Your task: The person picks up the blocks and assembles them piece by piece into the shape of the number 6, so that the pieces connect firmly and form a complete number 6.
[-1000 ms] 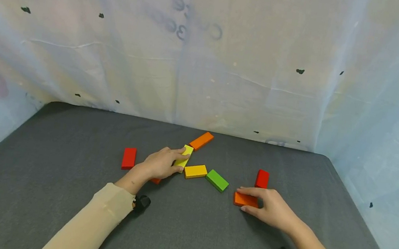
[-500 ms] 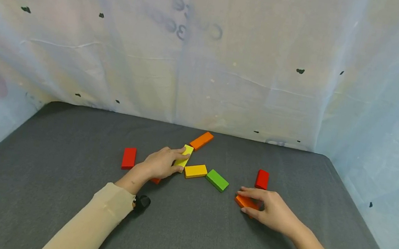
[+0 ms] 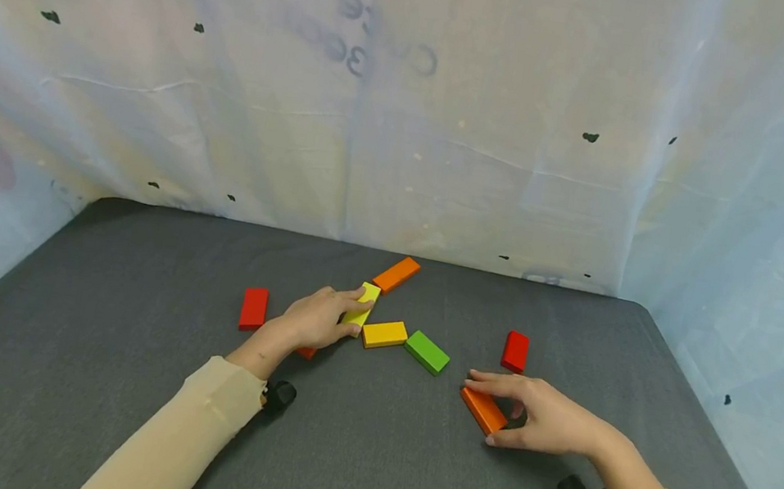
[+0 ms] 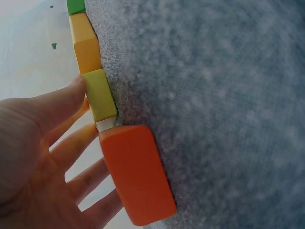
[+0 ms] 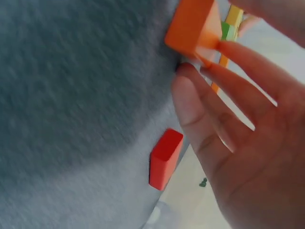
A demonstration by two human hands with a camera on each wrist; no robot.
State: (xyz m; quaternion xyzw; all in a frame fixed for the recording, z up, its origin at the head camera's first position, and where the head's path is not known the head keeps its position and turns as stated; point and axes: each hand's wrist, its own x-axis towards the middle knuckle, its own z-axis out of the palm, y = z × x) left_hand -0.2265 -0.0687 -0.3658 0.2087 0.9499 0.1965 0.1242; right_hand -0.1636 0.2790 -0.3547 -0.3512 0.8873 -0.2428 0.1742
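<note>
My left hand [image 3: 318, 319] pinches a flat yellow block [image 3: 368, 298], thumb at its near end and fingers along its far part. In the left wrist view the thumb touches the side of this yellow block [image 4: 100, 95]. An orange-red block [image 4: 138, 176] lies close by, mostly covered by the hand in the head view. On the right, my right hand [image 3: 540, 415] holds an orange block [image 3: 482, 412] lying slantwise on the cloth, fingertips at its far end and thumb at its near end. The right wrist view shows this orange block [image 5: 190, 28] beside the fingers.
An orange block [image 3: 396, 275] meets the yellow block's far end; an amber block [image 3: 384, 334] and a green block [image 3: 426, 353] run rightward from its near end. One red block [image 3: 254, 309] lies left, another red block [image 3: 515, 352] beyond my right hand. Plastic sheeting [image 3: 447, 161] walls the grey table [image 3: 364, 456].
The orange block at my right hand has turned from lying crosswise to a slant, near end swung toward me. My right hand has shifted slightly nearer and right. The left hand stays in place.
</note>
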